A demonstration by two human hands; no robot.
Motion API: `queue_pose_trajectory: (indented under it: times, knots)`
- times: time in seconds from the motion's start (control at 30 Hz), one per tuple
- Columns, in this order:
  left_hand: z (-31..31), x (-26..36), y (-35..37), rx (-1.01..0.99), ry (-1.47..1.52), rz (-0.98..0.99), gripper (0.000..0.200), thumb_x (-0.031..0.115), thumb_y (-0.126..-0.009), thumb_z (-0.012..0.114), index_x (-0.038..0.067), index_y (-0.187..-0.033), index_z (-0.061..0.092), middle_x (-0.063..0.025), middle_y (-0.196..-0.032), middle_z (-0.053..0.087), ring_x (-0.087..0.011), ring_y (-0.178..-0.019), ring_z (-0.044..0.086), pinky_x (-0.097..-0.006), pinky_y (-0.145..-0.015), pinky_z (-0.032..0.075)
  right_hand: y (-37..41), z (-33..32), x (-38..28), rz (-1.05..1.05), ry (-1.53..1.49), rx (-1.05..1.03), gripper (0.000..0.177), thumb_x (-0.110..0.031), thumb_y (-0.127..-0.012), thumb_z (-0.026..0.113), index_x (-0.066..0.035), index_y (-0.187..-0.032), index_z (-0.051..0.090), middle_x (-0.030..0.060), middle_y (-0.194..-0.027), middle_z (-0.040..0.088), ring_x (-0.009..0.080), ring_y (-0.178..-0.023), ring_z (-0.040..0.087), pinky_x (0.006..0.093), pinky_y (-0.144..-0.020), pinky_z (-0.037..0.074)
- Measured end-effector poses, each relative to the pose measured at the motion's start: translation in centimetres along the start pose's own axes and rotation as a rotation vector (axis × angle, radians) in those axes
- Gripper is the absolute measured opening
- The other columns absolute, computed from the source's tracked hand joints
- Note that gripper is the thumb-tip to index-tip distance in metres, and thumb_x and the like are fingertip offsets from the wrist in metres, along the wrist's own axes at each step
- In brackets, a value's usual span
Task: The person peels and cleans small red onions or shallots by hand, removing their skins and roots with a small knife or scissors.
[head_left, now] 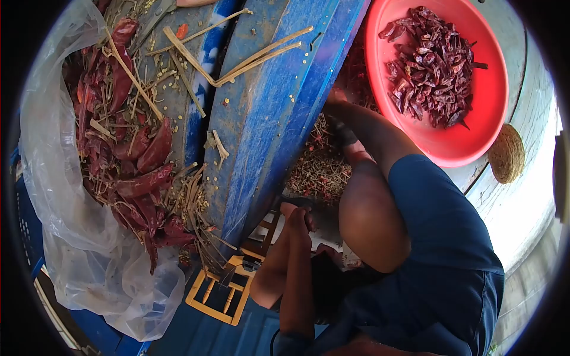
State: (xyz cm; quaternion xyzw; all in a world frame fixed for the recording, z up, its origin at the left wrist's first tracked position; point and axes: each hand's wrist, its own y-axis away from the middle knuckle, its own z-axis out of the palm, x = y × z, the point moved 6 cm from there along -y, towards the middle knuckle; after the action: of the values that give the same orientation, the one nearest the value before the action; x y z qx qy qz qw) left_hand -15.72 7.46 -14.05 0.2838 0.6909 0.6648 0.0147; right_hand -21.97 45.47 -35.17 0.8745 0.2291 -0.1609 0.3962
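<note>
My left hand (pixel 301 224) hangs low beside my bent legs, in shadow under the edge of the blue table (pixel 261 107). Its fingers show too dimly to make out a hold. On the far side of my knee, my right hand (pixel 336 97) reaches to the table's edge, its fingers mostly hidden. Close to it stands a red plastic basin (pixel 409 133) holding a heap of small dark dried chillies (pixel 436 68). Larger dried red chillies (pixel 142 181) lie on the table among dry stalks, partly over a clear plastic bag (pixel 71 237).
Chilli stems and scraps (pixel 320 175) cover the ground by my feet. A small yellow wooden chair (pixel 231 323) sits by the table's near end. Beside the basin is a round woven straw object (pixel 506 153). Dry stalks (pixel 255 62) and pale seeds are scattered over the table.
</note>
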Motion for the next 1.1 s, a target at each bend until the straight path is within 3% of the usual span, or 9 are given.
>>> queue_pose_trajectory:
  times: [0.17, 0.23, 0.37, 0.43, 0.6, 0.73, 0.83, 1.0, 1.1]
  knots:
    - [2.3, -0.3, -0.4, 0.001, -0.021, -0.051, 0.024, 0.020, -0.092, 0.050, 0.000, -0.098, 0.061, -0.0021, -0.061, 0.048, -0.0141, -0.046, 0.042, -0.0293, -0.043, 0.033, 1.2, -2.1, 3.7, 0.126, -0.085, -0.027, 0.028, -0.025, -0.087, 0.056, -0.012, -0.106, 0.071, 0.0143, -0.106, 0.071, 0.0295, -0.091, 0.069, 0.0435, -0.079, 0.054]
    - [3.5, -1.7, 0.5, -0.010, 0.022, -0.028, 0.025, 0.019, -0.092, 0.049, -0.001, -0.100, 0.061, -0.0020, -0.060, 0.048, -0.0136, -0.045, 0.042, -0.0295, -0.042, 0.033, 2.9, -3.4, 3.7, -0.180, -0.364, -0.013, 0.026, -0.026, -0.091, 0.059, -0.008, -0.105, 0.071, 0.0124, -0.103, 0.073, 0.0279, -0.084, 0.070, 0.0409, -0.076, 0.054]
    - [6.0, -3.7, 2.5, -0.112, -0.007, 0.008, 0.025, 0.018, -0.092, 0.049, -0.001, -0.102, 0.061, -0.0017, -0.059, 0.048, -0.0133, -0.045, 0.043, -0.0290, -0.042, 0.034, 11.1, -10.8, 2.4, -0.229, -0.422, 0.195, 0.023, -0.025, -0.091, 0.066, -0.007, -0.105, 0.070, 0.0090, -0.097, 0.073, 0.0210, -0.080, 0.069, 0.0359, -0.071, 0.054]
    - [6.3, -5.3, 3.5, -0.138, -0.033, -0.009, 0.025, 0.017, -0.091, 0.049, -0.001, -0.100, 0.062, -0.0016, -0.060, 0.049, -0.0129, -0.046, 0.044, -0.0286, -0.043, 0.035, 15.3, -13.5, 2.0, -0.085, -0.813, 0.068, 0.017, -0.022, -0.091, 0.066, -0.006, -0.095, 0.070, 0.0038, -0.084, 0.071, 0.0141, -0.077, 0.067, 0.0307, -0.071, 0.053]
    - [6.6, -6.8, 6.7, -0.244, 0.002, 0.147, 0.021, 0.017, -0.090, 0.051, 0.001, -0.091, 0.065, -0.0012, -0.061, 0.050, -0.0115, -0.048, 0.044, -0.0277, -0.044, 0.035, 26.2, -26.5, -1.9, -0.299, -1.152, 0.218, 0.059, -0.011, -0.084, 0.076, 0.003, -0.132, 0.044, 0.0045, -0.094, 0.067, 0.0121, -0.085, 0.063, 0.0254, -0.072, 0.050]
    - [5.0, -7.7, 11.0, -0.122, -0.072, 0.117, 0.019, 0.020, -0.087, 0.055, 0.012, -0.071, 0.052, 0.0008, -0.060, 0.045, -0.0105, -0.049, 0.040, -0.0281, -0.045, 0.032, 37.7, -31.4, -8.1, -0.606, -1.287, -0.052, 0.053, -0.005, -0.088, 0.071, 0.003, -0.135, 0.048, 0.0004, -0.095, 0.064, 0.0085, -0.087, 0.061, 0.0233, -0.076, 0.049]
    - [3.7, -9.0, 11.2, -0.210, 0.038, 0.199, 0.019, 0.021, -0.087, 0.057, 0.013, -0.070, 0.053, 0.0015, -0.060, 0.045, -0.0097, -0.050, 0.041, -0.0266, -0.045, 0.034, 45.4, -27.9, -11.0, -0.698, -0.990, -0.211, 0.019, -0.002, -0.087, 0.072, -0.002, -0.106, 0.071, 0.0030, -0.100, 0.068, 0.0112, -0.091, 0.062, 0.0264, -0.084, 0.050]
    - [1.9, -7.4, 14.8, -0.188, 0.267, 0.286, 0.016, 0.019, -0.088, 0.057, 0.011, -0.074, 0.057, 0.0020, -0.060, 0.047, -0.0084, -0.048, 0.044, -0.0257, -0.044, 0.033, 50.6, -15.5, -10.3, -0.846, -0.243, -0.482, 0.016, -0.011, -0.083, 0.074, -0.005, -0.098, 0.075, 0.0088, -0.091, 0.073, 0.0165, -0.078, 0.069, 0.0324, -0.075, 0.055]
    - [-0.4, -9.7, 9.7, -0.239, 0.305, 0.366, 0.016, 0.018, -0.090, 0.055, 0.006, -0.083, 0.063, 0.0001, -0.064, 0.051, -0.0100, -0.049, 0.048, -0.0264, -0.043, 0.034, 51.2, -8.1, -8.7, -0.795, -0.129, -0.665, 0.020, -0.019, -0.080, 0.076, -0.007, -0.097, 0.076, 0.0065, -0.089, 0.074, 0.0160, -0.077, 0.069, 0.0333, -0.073, 0.055]
